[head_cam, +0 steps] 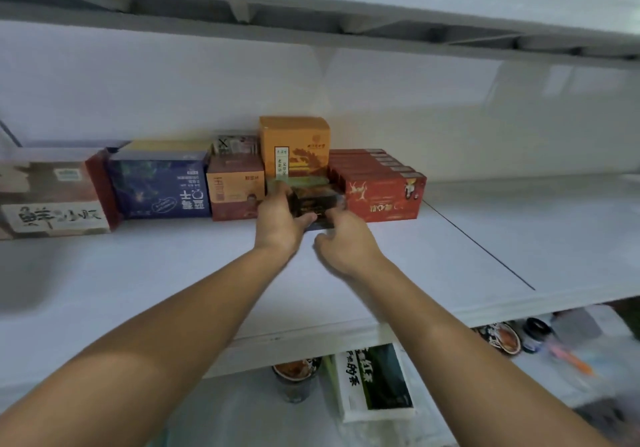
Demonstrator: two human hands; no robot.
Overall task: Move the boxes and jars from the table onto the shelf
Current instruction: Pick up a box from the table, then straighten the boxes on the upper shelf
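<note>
Both bare arms are stretched forward over a white shelf, seen from a head camera looking down. The left hand is wrapped round the left end of a dark box, with the thumb laid along its lower front edge. The right hand is placed at the box's lower right corner, fingers curled and thumb pointing left. Because of blur, it cannot be told whether this hand grips the box or only touches it.

The dark box is held near the back of the shelf, in the gap between a small orange-brown box and a row of red boxes. A tall orange box stands directly behind it, and a green edge shows just above it. Whether the dark box rests on the shelf cannot be told.

Further left along the back, a blue box and a grey box with brushed characters are lined up. The underside of an upper shelf crosses the top.

Below the shelf edge, a table is seen. A white and green box, a jar with a reddish top and two more jars at the right are on it.
</note>
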